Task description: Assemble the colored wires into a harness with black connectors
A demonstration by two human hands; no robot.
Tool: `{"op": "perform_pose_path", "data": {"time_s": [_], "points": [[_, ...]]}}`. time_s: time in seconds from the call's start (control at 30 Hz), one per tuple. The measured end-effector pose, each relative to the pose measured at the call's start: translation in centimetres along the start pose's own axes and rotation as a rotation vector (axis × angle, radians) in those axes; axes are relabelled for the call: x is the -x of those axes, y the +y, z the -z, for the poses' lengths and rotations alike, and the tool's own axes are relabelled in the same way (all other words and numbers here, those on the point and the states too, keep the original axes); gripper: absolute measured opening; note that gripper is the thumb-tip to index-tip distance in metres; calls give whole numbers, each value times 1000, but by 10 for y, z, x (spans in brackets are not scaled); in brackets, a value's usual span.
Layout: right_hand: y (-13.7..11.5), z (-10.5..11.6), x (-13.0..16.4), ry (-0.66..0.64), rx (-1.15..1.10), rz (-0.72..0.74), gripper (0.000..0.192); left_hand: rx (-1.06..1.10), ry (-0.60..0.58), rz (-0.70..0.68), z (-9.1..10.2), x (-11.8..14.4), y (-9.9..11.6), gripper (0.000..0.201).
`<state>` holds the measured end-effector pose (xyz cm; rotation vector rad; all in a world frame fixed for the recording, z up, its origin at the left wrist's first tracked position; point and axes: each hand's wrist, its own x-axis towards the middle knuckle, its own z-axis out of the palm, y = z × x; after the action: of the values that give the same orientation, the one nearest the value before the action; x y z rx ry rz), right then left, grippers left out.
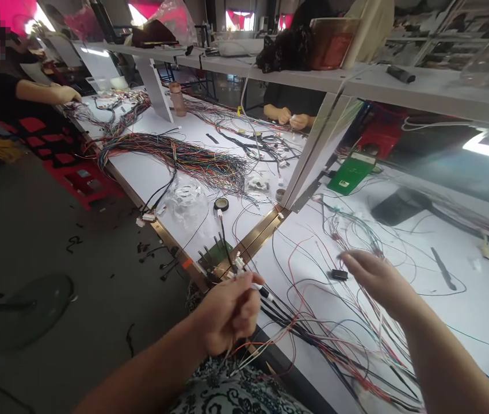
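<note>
My left hand [233, 307] is closed at the front edge of the table, its fingers wrapped round some thin wires. A small white connector [238, 262] shows just above its knuckles, and a white piece sticks out by the thumb. Black cables [279, 310] run from beside this hand towards the lower right. My right hand [369, 276] reaches over the table with its fingers drawn together; what lies between the fingertips is too small to make out. Right beside those fingertips is a black connector block [339, 275] with thin wires near it.
A thick bundle of coloured wires [193, 158] lies across the left table, near a plastic bag [186, 198] and a black tape roll [221, 204]. A divider post [313, 149] rises between the tables. A green box [351, 172] stands behind. Co-workers' hands [290, 117] are across.
</note>
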<state>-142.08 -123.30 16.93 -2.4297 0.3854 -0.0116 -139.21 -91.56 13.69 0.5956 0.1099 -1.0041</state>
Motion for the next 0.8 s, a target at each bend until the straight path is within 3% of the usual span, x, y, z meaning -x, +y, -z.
{"op": "perform_pose_path", "data": {"time_s": [0.07,0.17,0.2,0.27,0.33,0.47,0.6,0.8], "points": [[4,9,16,-35,42,48,35,2,11,43,-11,-14,-11,26],[-1,1,45,-2,89,225,32,22,68,97,-27,-35,-26,28],[-7,-6,55,-74,121,308,29,45,97,98,-31,-40,-29,27],[-19,-22,72,-340,196,459,27,142,150,76,-36,-47,-30,23],[-28,-33,85,-537,255,525,31,285,164,16,-36,-48,-23,18],[-28,-36,95,-655,293,472,32,455,140,-163,-21,-33,6,19],[-11,-34,97,-768,335,409,25,384,186,-378,-1,-12,33,16],[1,-36,86,-844,377,306,17,220,229,-591,21,10,39,12]]}}
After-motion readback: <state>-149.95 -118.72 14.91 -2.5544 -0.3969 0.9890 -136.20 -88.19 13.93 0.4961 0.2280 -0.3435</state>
